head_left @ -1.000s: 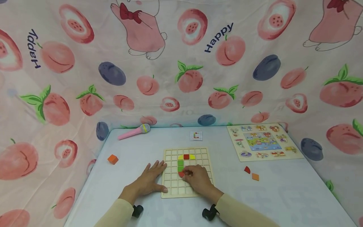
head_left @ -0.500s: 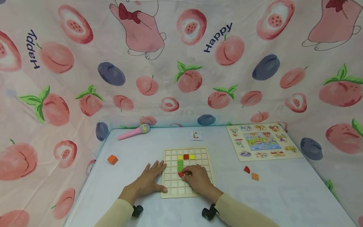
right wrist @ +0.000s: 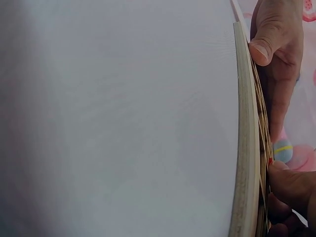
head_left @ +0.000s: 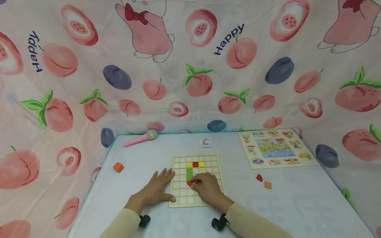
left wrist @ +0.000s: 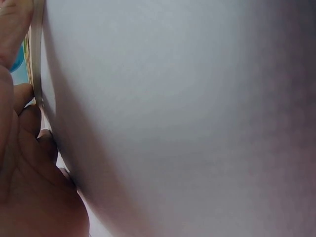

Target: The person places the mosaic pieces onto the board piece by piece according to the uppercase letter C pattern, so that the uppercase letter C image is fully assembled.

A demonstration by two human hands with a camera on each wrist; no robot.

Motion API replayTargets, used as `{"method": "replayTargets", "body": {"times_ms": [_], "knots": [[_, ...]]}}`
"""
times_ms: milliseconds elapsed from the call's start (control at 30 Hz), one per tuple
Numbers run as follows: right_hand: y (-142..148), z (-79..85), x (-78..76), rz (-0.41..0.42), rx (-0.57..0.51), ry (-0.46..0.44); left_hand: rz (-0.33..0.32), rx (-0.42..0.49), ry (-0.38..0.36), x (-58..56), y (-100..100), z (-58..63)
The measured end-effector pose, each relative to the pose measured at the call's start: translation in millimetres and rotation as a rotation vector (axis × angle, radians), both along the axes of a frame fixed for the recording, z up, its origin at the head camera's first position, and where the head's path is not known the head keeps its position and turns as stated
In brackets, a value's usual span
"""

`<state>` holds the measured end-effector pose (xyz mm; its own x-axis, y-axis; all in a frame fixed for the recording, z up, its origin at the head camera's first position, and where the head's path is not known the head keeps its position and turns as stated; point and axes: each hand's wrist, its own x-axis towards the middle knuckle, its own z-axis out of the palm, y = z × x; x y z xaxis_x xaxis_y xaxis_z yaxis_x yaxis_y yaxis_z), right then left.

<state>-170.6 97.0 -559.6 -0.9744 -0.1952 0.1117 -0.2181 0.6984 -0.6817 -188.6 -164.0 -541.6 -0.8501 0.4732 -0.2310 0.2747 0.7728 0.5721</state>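
On the white table lies a wooden grid board [head_left: 183,200]. My left hand [head_left: 156,189] rests at its left side, fingers spread and thumb at the lower left edge. With thumb and fingers, my right hand [head_left: 209,189] pinches a red quarter-circle tile [head_left: 189,183] set low in the grid, partly covered by the fingers. Above that tile are two green square tiles [head_left: 189,174], then a yellow tile [head_left: 189,164], a red square tile [head_left: 195,164] and another yellow tile [head_left: 202,164] in a row. The right wrist view catches the board's side edge [right wrist: 244,148].
A red quarter-circle tile [head_left: 259,178] and an orange square tile [head_left: 268,185] lie right of the board. Behind it is a small pattern card [head_left: 205,142]. A picture puzzle board [head_left: 253,165], a pink toy microphone [head_left: 140,138] and an orange cube [head_left: 118,167] stand farther out.
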Motion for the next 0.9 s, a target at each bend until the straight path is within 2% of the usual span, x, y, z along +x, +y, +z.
{"method": "replayTargets", "body": {"times_ms": [200, 633, 900], "knots": [[0.0, 1.0, 0.9, -0.025, -0.049, -0.042, 0.006, 0.005, -0.003, 0.1, 0.2, 0.2], [10.2, 10.4, -1.5, -0.042, -0.333, -0.194, 0.007, -0.002, -0.006, -0.1, 0.7, 0.2], [31.6, 17.2, -2.3, -0.053, -0.451, -0.204, 0.01, 0.007, -0.007, 0.1, 0.8, -0.5]]}}
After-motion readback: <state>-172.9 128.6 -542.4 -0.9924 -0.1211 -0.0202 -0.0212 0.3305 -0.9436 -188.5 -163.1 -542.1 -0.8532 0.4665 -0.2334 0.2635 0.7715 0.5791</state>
